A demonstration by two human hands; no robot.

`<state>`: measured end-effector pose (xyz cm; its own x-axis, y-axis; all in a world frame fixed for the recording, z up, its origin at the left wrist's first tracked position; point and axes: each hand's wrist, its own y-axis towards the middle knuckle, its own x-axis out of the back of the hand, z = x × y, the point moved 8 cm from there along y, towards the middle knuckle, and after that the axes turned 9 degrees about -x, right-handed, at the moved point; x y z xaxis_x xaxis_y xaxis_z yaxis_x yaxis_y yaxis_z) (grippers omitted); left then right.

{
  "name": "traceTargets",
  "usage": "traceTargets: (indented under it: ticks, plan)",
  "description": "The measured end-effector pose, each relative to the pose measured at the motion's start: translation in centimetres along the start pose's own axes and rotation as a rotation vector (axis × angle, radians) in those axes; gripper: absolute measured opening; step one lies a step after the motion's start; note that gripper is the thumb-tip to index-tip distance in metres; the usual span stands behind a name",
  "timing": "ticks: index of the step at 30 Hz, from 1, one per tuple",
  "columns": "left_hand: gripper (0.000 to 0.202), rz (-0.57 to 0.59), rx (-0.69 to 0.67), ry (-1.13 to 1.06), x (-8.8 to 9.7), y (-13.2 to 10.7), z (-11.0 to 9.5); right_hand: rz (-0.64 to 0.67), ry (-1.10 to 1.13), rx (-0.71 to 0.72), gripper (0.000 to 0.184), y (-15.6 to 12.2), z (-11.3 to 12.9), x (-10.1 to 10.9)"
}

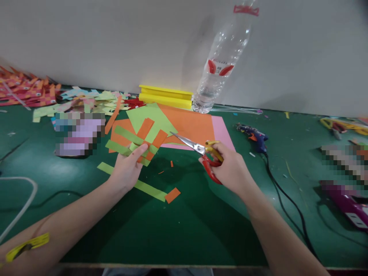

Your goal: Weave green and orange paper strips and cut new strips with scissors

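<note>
Between thumb and fingers my left hand (pixel 129 166) grips a piece of woven paper strips (pixel 148 140), green crossed with orange. My right hand (pixel 232 165) has its fingers through the red and yellow handles of a pair of scissors (pixel 198 147). Their silver blade tips point left toward the woven paper, a short way from it. Beneath my left hand a green paper strip (pixel 151 190) lies on the table, with a small orange piece (pixel 173 195) at its right end. Behind both hands lie orange sheets (pixel 189 120), a green sheet (pixel 152 117) and a pink sheet (pixel 222 132).
A tall plastic bottle (pixel 221 61) stands at the back beside a yellow folded piece (pixel 165 96). Paper strips (pixel 100 101) and red-orange woven pieces (pixel 27 90) heap at the back left. A phone (pixel 82 134) lies left; a corded glue gun (pixel 257 138) and a purple power strip (pixel 345 203) lie right.
</note>
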<state>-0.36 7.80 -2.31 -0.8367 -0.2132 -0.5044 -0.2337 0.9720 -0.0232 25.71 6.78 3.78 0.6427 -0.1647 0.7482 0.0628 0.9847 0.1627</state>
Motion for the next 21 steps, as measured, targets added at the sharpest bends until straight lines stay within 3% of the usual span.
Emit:
traceTargets:
  ticks: [6,21]
  plan:
    - [0.016,-0.035,0.035,-0.039,0.3,0.1,0.1,0.058,-0.057,0.037,0.022,-0.7,1.3,-1.2]
    - [0.013,-0.104,0.081,-0.074,0.7,0.1,0.2,-0.042,-0.023,0.068,0.018,-0.2,0.2,-1.2]
